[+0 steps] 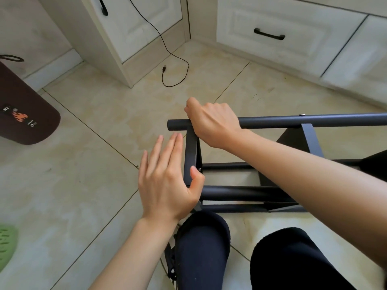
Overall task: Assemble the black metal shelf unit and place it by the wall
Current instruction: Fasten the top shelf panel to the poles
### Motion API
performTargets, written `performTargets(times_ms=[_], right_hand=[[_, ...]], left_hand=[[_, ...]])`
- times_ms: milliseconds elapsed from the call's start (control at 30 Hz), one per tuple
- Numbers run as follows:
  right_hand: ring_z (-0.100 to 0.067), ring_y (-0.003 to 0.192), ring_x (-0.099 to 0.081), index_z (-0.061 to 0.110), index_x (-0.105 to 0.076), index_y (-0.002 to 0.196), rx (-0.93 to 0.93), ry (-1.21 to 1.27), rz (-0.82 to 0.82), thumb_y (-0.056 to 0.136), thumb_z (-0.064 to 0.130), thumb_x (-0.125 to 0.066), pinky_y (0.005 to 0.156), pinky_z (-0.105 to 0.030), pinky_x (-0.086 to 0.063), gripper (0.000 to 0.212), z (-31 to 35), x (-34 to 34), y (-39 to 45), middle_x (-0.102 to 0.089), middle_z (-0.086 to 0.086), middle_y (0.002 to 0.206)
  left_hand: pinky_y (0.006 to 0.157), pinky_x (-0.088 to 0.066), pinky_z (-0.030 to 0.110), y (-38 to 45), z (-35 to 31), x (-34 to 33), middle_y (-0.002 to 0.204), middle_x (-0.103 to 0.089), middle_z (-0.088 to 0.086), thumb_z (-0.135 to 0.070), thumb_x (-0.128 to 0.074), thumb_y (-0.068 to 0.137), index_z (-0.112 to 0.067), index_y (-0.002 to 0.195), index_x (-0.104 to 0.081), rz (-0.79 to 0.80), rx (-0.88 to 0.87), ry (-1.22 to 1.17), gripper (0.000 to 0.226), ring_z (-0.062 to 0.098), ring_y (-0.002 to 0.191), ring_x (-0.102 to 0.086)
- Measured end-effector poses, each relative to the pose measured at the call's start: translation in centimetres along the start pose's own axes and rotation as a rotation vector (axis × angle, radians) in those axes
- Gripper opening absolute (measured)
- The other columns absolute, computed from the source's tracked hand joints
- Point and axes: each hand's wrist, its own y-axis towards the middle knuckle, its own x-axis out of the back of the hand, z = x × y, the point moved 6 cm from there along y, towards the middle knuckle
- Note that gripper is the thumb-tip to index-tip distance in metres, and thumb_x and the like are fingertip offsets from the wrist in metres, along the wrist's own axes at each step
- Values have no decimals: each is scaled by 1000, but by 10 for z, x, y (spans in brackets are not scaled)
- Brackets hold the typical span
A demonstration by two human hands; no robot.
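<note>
Here the black metal shelf unit, of round matte tubes and flat panels, lies on the glossy tiled floor. The right hand grips its far tube; the left hand rests flat, fingers straight, against the end panel.

Object bearing text: a dark brown mat is lying on the tiled floor at the left edge.
Legible text: white letters "NY" are showing on the mat's black label.
Sign: an orange flame emblem is sitting just beside the letters.
Small print: white marks beyond the flame are staying too small to read.
</note>
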Motion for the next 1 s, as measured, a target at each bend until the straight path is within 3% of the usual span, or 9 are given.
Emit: performTargets(times_ms=[167,333,600,733,867,1000], right_hand=[[-26,45,-26,16,-28,95,-17,-13,-12,106,31,-27,47,-34,-8,19,-6,0,-1,-32,2,55],[-26,44,-26,16,-28,95,-19,-24,-17,107,33,-26,47,-34,-8,20,-6,0,-1,-32,2,55],[-27,44,-28,16,-28,95,26,-37,-9,106,32,-27,47,-34,-10,19,-2,1,3,-32,2,55],[-26,45,-27,18,-29,96,61,-40,-16,107,33,-25,47,-34,-10,19,1,2,6,-31,2,55],[-25,43,-27,15,-36,99,88,-49,-33,107,33,-26,46,-33,-10,23,4,0,8,-30,3,54],[-24,41,-27,16,-34,98,107,-64,-34,107,33,-26,46,-33,-10,21,3,0,8,-30,4,52]], left_hand=[[113,-37,58,5,1,-4,144,-58,5,-36,-36,83,-6,135,-63,55,-41,-14,66,30,141,-47],[109,-44,53,5,0,-4,152,-49,3,-32,-40,84,-11,144,-55,17,-108,-105,65,29,141,-46],[98,-54,47,-1,-3,-6,131,-66,14,-18,-39,85,1,122,-70,-70,-180,-183,52,33,131,-56],[102,-52,43,-4,-5,-6,130,-65,19,-20,-44,90,7,119,-69,-92,-171,-235,47,33,128,-59],[114,-41,34,-4,-6,-5,139,-58,20,-33,-53,90,10,126,-63,6,-248,-231,57,33,134,-52],[122,-26,27,-1,-2,-7,156,-40,13,-57,-60,85,7,143,-46,243,-295,-284,88,22,149,-32]])
